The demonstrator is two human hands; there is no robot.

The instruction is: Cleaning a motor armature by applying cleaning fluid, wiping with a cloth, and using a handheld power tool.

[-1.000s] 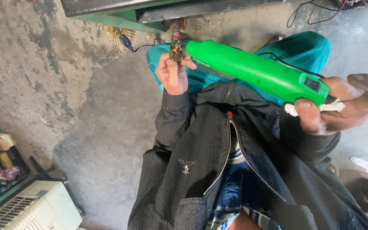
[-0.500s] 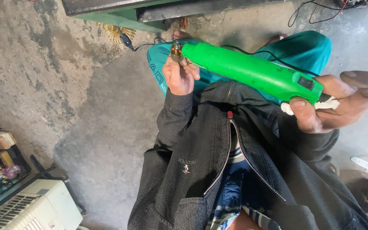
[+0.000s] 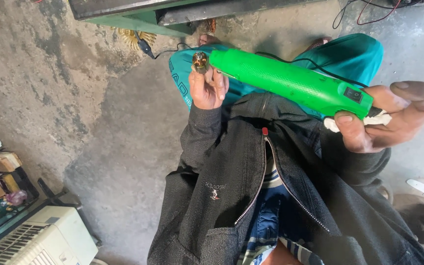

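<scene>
Green rotary tool (image 3: 290, 81) gripped at rear by right hand (image 3: 388, 120) | left hand (image 3: 208, 88) pinching brass-coloured tip piece (image 3: 200, 61) at nose, above lap | fitting apparently unfinished, seating unclear

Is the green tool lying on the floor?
No, the green tool is off the floor, held at its back end by the right hand, while the left hand is at its metal tip.

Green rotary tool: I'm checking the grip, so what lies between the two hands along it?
In the head view, only the green rotary tool's bare body spans between the left hand at its tip and the right hand at its rear.
</scene>
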